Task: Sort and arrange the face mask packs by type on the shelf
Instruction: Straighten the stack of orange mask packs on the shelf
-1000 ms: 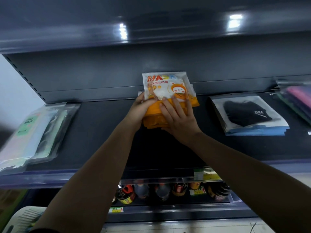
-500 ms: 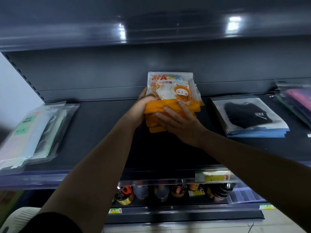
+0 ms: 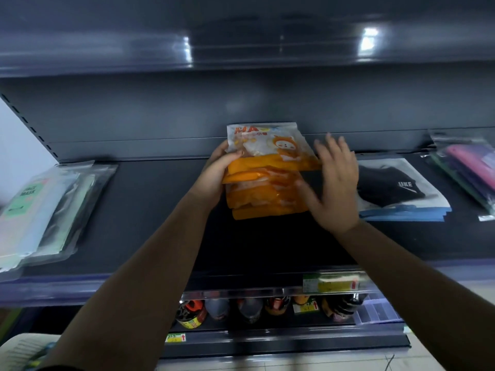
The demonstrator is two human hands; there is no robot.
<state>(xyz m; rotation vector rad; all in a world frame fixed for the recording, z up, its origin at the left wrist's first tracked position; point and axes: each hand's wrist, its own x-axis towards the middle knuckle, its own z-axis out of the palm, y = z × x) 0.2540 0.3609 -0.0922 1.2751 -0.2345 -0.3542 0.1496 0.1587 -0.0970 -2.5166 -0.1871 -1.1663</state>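
Landmark: the stack of orange cartoon mask packs [image 3: 267,180], standing at the middle of the dark shelf [image 3: 150,210], close to the back wall.
Stack's lie: several packs piled flat, long axis running from the shelf's front edge toward the back wall; the lower packs are fanned out toward the front, not squared with the top one.
Left hand [image 3: 215,171]: curled round the stack's left edge, thumb on top of the uppermost pack, fingers under or against the side.
Right hand [image 3: 334,183]: fingers straight and spread, palm facing the stack's right edge, just beside it; blur hides whether it touches.
Key relation: the stack lies between the two hands, left one gripping, right one nearer the loose front corner.
Judged next move: press the right edge inward to square the pile.
Neighbours: black mask packs [image 3: 396,188] right of the stack, near it; pink and purple packs [image 3: 471,167] farther right; pale green face mask packs [image 3: 40,210] well apart to the left.
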